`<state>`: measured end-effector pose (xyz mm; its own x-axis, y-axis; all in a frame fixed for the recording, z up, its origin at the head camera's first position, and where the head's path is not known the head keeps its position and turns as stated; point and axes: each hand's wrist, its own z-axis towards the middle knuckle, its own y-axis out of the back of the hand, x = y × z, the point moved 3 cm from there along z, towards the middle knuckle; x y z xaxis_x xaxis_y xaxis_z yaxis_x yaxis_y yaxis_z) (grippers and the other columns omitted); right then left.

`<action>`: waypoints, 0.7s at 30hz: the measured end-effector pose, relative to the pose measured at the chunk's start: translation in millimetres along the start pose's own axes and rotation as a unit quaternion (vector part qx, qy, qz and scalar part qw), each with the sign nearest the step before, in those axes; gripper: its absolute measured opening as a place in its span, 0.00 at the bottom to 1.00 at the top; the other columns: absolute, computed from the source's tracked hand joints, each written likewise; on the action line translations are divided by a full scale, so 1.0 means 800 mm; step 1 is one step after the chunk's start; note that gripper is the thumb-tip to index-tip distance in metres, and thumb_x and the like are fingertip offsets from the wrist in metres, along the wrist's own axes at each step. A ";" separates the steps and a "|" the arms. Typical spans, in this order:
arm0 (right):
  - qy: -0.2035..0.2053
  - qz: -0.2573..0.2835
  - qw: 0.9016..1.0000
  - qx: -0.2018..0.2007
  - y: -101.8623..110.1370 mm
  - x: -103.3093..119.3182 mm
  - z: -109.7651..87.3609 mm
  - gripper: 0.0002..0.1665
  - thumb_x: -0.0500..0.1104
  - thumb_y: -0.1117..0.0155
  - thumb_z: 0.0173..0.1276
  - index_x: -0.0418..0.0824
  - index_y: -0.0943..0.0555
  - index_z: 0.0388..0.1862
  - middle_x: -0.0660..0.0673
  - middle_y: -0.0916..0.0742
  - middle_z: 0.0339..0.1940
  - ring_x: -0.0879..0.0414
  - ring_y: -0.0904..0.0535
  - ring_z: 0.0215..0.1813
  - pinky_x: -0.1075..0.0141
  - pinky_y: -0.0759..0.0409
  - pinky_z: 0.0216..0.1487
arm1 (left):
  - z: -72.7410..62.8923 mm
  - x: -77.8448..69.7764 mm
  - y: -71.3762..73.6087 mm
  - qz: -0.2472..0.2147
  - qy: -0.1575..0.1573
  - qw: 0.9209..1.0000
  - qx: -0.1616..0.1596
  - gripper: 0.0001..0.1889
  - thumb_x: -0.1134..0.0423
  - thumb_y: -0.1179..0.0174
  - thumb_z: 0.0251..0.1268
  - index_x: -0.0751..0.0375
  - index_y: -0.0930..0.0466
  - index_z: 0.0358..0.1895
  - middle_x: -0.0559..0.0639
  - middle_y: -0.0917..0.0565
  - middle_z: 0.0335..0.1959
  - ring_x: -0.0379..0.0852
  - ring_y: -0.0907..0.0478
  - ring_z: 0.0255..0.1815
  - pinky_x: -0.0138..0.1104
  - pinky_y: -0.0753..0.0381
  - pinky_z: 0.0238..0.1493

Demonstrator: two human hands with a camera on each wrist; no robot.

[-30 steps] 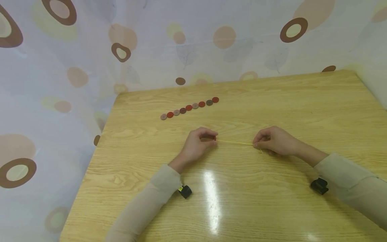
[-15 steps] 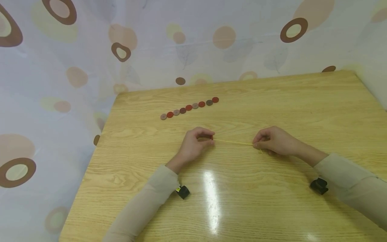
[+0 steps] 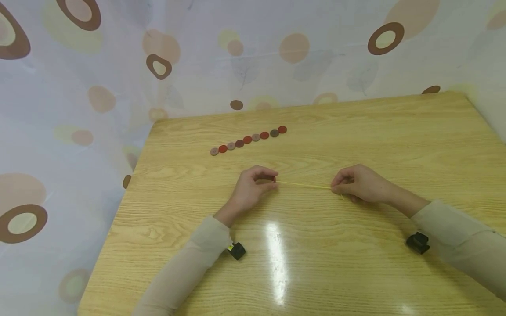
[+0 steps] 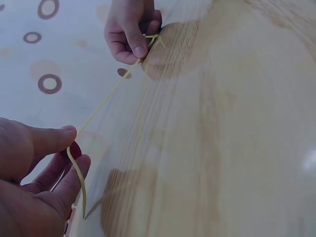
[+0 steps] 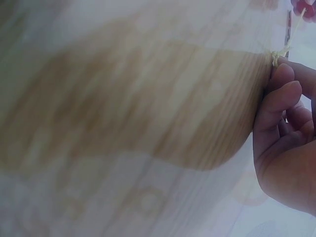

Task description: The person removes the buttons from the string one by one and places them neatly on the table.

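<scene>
My left hand [image 3: 247, 189] pinches a red button [image 4: 75, 149] between thumb and fingers. A yellow string [image 3: 303, 184] passes at the button, and its loose tail hangs below the fingers in the left wrist view. From there the string runs taut, low over the table, to my right hand [image 3: 365, 184], which pinches its other end. In the left wrist view a knot with short ends [image 4: 153, 38] sticks out past the right fingertips. Beyond the left hand, several red, brown, pinkish and grey buttons [image 3: 247, 139] lie in a slanting row.
The wooden table [image 3: 348, 263] reaches back to a pale curtain [image 3: 269, 26] with brown and peach circles, which also hangs along the left side. A black wrist device [image 3: 237, 250] sits at the left sleeve, another black device [image 3: 417, 242] at the right sleeve.
My left hand has slid a little to the left with the red button, and more string shows between the hands. The right hand stays in place.
</scene>
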<state>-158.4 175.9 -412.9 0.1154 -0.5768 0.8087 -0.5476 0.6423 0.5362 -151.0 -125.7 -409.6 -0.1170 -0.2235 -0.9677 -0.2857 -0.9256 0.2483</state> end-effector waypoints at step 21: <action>0.005 0.005 1.000 0.003 0.000 -0.001 0.000 0.10 0.42 0.33 0.72 0.35 0.17 0.43 0.46 0.18 0.26 0.57 0.27 0.19 0.68 0.29 0.17 | -0.007 0.005 0.017 0.004 0.007 1.000 -0.024 0.15 0.77 0.31 0.60 0.70 0.16 0.50 0.62 0.16 0.47 0.52 0.18 0.49 0.38 0.19 0.55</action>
<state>-158.9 176.4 -413.4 0.1175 -0.5648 0.8168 -0.5539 0.6454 0.5259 -149.7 -140.9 -410.2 -0.1061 -0.2346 -0.9663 -0.2393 -0.9372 0.2538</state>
